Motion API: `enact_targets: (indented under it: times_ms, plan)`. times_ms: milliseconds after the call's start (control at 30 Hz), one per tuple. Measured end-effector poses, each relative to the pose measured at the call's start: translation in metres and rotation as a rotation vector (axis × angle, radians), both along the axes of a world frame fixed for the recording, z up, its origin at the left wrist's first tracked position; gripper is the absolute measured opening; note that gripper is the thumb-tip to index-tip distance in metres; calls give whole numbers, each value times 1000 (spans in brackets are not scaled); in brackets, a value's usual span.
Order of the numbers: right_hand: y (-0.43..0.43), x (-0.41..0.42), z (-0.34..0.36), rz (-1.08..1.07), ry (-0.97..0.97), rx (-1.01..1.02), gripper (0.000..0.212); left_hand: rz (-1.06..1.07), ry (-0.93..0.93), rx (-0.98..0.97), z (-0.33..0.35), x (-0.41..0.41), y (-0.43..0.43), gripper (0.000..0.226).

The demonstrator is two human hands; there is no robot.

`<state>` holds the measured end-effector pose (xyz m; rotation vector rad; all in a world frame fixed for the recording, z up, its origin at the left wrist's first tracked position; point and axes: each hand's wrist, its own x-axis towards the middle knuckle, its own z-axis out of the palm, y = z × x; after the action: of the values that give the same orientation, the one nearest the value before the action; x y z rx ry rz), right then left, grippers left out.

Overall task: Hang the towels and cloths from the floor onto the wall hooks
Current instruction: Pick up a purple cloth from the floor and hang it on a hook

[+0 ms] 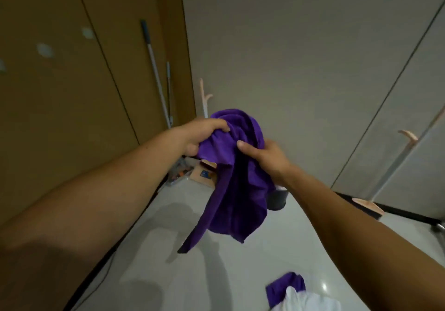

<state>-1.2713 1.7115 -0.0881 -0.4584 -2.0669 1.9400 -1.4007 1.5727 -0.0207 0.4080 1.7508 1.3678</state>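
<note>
Two more cloths [292,286], purple and white, are lying heaped on the floor [216,274]; above them the left hand [201,134] and right hand [263,154] are each clutching the bunched top of a purple towel [238,190], its tail hanging free. Behind it a pink wall hook [209,165] is peeking out under the left hand; wadded so thickly, the towel is probably risking missing the prong or sliding off.

The purple towel [237,180] looks like soft, matt, fuzzy cloth. The floor [173,257] is smooth and glossy, with reflections. The mop handle [154,69] looks metallic; the wall hook [409,136] seems smooth plastic.
</note>
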Motion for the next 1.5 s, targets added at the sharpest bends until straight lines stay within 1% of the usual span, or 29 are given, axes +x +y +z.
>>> enact_targets:
  times_ms: [67, 133, 200, 233, 267, 300, 333, 367, 400, 433, 467, 500, 600, 633, 667, 733, 767, 833, 867, 900, 967, 1033, 1100, 1167, 1233, 1300, 1367, 1433, 1500]
  plan:
    - [-27, -15, 18, 123, 7, 74, 38, 88, -9, 82, 16, 2, -19, 25]
    - [-47, -29, 30, 147, 2, 177, 43, 110, -13, 185, 28, 3, -43, 21]
    - [-65, -43, 42, 93, -4, 210, 33, 121, -12, 315, 34, 3, -75, 24]
    - [-74, -49, 50, 74, 8, 167, 27, 133, 18, 348, 34, 5, -94, 24]
    - [-84, -54, 60, 70, 34, 94, 22, 134, 65, 341, 31, 8, -113, 26]
    - [-96, -58, 71, 82, 60, 10, 20, 117, 114, 287, 25, 11, -132, 35]
    - [-106, -62, 82, 114, 77, -67, 22, 90, 147, 189, 18, 15, -147, 46]
    - [-118, -66, 92, 160, 83, -133, 27, 51, 166, 69, 8, 19, -160, 55]
    - [-129, -70, 102, 210, 82, -184, 33, 17, 177, -36, -1, 25, -169, 57]
    - [-140, -72, 110, 246, 76, -217, 38, 22, 182, -106, -9, 32, -175, 54]
    - [-151, -75, 118, 265, 75, -240, 41, 75, 193, -126, -15, 38, -178, 47]
    - [-160, -77, 126, 277, 79, -267, 42, 148, 204, -104, -18, 43, -181, 41]
    - [-178, -82, 133, 351, 111, -376, 39, 293, 118, 45, -13, 48, -195, 31]
    - [-182, -82, 130, 366, 96, -350, 40, 331, 86, 81, -8, 48, -203, 30]
    - [-185, -81, 124, 378, 63, -274, 43, 383, 59, 119, -3, 47, -211, 29]
    - [-193, -78, 105, 439, -46, -127, 57, 509, 2, 225, 9, 41, -228, 25]
    - [-198, -75, 95, 509, -117, -81, 62, 566, -25, 273, 14, 39, -237, 23]
    - [-209, -69, 79, 696, -266, 5, 61, 631, -68, 329, 21, 34, -254, 18]
    - [-215, -67, 75, 754, -322, 43, 57, 643, -81, 335, 22, 32, -262, 17]
    - [-222, -66, 72, 763, -350, 55, 50, 651, -85, 328, 21, 30, -270, 17]
    - [-236, -69, 73, 655, -299, -19, 29, 670, -68, 275, 16, 29, -286, 21]
    - [-251, -75, 78, 540, -176, -142, 18, 699, 8, 192, 10, 27, -302, 24]
    - [-266, -83, 85, 509, -82, -199, 14, 698, 78, 131, 6, 24, -322, 21]
    - [-281, -89, 87, 478, -39, -232, 13, 678, 108, 68, 2, 19, -346, 21]
    - [-295, -94, 88, 414, -2, -230, 15, 627, 147, -59, 1, 17, -372, 19]
    - [-304, -97, 91, 338, 38, -213, 18, 537, 180, -237, 1, 16, -400, 14]
    - [-309, -102, 94, 272, 75, -205, 21, 448, 151, -332, 2, 14, -429, 21]
    - [-313, -107, 99, 209, 78, -173, 22, 447, 119, -279, 1, 6, -454, 31]
    - [-319, -114, 102, 140, 77, -188, 25, 555, 117, -128, 1, -3, -471, 29]
